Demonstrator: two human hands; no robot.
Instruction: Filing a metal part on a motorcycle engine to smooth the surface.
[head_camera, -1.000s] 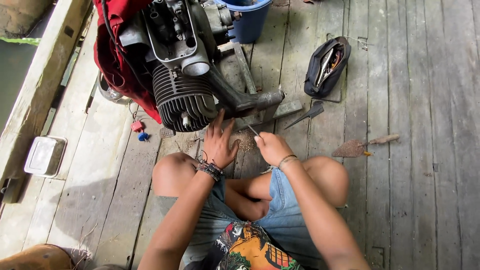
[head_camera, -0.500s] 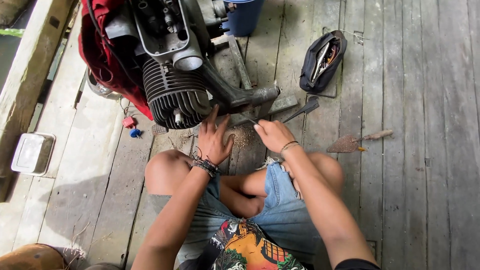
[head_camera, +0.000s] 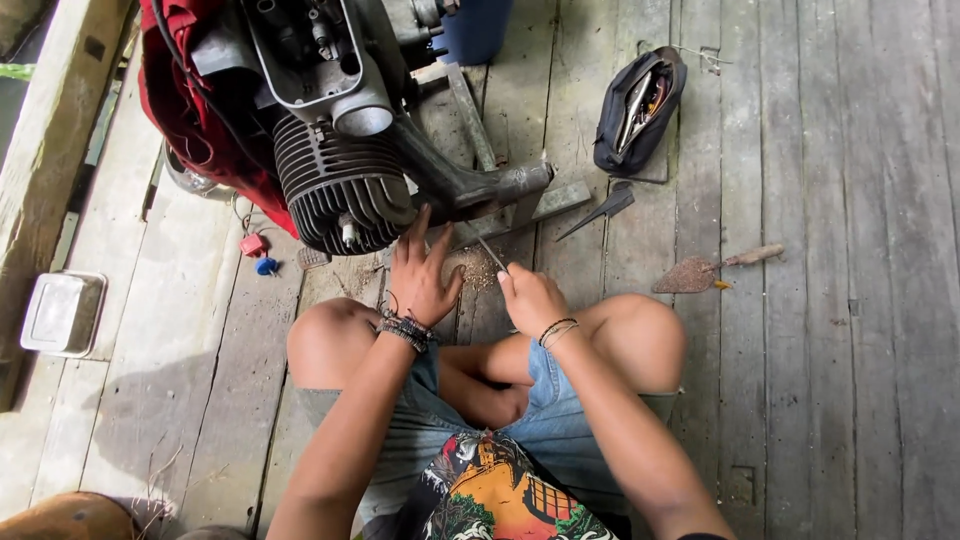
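Observation:
I sit cross-legged on a weathered plank floor in front of a small motorbike engine (head_camera: 335, 185) with a finned cylinder. My left hand (head_camera: 420, 275) is spread with fingers apart, its fingertips just below the cylinder fins, holding nothing. My right hand (head_camera: 530, 298) is closed around a thin metal tool (head_camera: 492, 254) whose tip points up towards the engine's exhaust pipe (head_camera: 480, 185). A patch of fine debris (head_camera: 475, 270) lies on the boards between my hands.
A black open tool pouch (head_camera: 635, 110) lies at the upper right, a dark pointed tool (head_camera: 598, 212) below it, and a rusty trowel (head_camera: 712, 270) further right. A metal tin (head_camera: 62, 312) sits at the left by a wooden beam (head_camera: 45, 160). Small red and blue parts (head_camera: 258, 255) lie near the engine.
My view has shifted slightly, so the engine sits a bit higher. My left hand has spread wider under the cylinder; my right hand keeps its grip on the thin tool.

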